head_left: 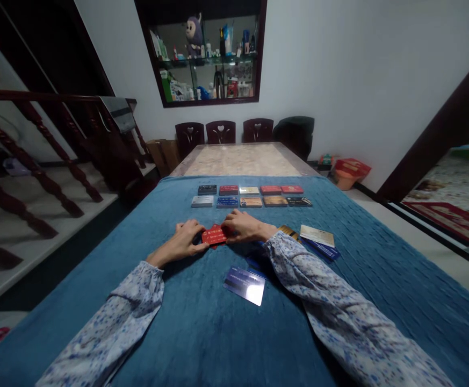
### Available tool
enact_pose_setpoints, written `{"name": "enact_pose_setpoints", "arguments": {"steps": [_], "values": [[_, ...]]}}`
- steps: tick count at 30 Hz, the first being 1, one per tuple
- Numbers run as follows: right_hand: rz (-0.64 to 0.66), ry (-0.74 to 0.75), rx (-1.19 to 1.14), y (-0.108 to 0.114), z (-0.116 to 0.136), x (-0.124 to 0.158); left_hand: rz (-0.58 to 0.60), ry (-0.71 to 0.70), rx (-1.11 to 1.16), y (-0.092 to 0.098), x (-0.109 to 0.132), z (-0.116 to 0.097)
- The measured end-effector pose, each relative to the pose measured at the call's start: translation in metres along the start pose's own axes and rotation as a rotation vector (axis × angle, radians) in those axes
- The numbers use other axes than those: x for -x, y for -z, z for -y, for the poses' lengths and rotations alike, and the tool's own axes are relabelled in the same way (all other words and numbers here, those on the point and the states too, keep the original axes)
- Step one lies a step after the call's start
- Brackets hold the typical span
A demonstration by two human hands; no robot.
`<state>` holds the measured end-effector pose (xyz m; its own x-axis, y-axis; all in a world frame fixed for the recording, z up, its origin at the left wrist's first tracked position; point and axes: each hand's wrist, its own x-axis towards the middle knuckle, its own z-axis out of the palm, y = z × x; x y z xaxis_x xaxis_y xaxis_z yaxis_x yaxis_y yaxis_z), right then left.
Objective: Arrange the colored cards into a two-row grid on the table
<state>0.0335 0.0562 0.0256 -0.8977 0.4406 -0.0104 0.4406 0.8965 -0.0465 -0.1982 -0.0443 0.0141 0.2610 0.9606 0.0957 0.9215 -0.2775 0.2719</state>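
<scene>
Between my two hands are red cards (215, 235), stacked unevenly with corners sticking out, on a blue cloth. My left hand (184, 239) grips their left edge, thumb in front and fingers behind. From the other side my right hand (244, 227) pinches their right end, its fingers bent over the top. Under and beside my right forearm lie loose cards: a purple-blue card (244, 285) in front, a gold card (288, 233), a cream card (317, 235) and a dark blue card (323, 250). My right sleeve partly hides several of them.
Beyond my hands, small card stacks stand in two rows, among them a black stack (207, 189) and a blue stack (227, 202). The blue cloth (137, 301) covers the near table; its bare marble-like top (242, 158) shows behind. Dark chairs (220, 132) line the wall.
</scene>
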Motion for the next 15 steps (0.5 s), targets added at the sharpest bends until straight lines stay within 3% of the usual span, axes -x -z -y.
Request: {"name": "enact_pose_setpoints", "arguments": {"steps": [7,15], "values": [[-0.04,-0.031,0.033,-0.003,-0.006,-0.001,0.009,-0.021,-0.046,-0.004,-0.006,-0.002],[-0.033,-0.019,0.045,0.002,-0.02,0.01,0.068,-0.028,-0.098,0.002,-0.022,-0.02]]}}
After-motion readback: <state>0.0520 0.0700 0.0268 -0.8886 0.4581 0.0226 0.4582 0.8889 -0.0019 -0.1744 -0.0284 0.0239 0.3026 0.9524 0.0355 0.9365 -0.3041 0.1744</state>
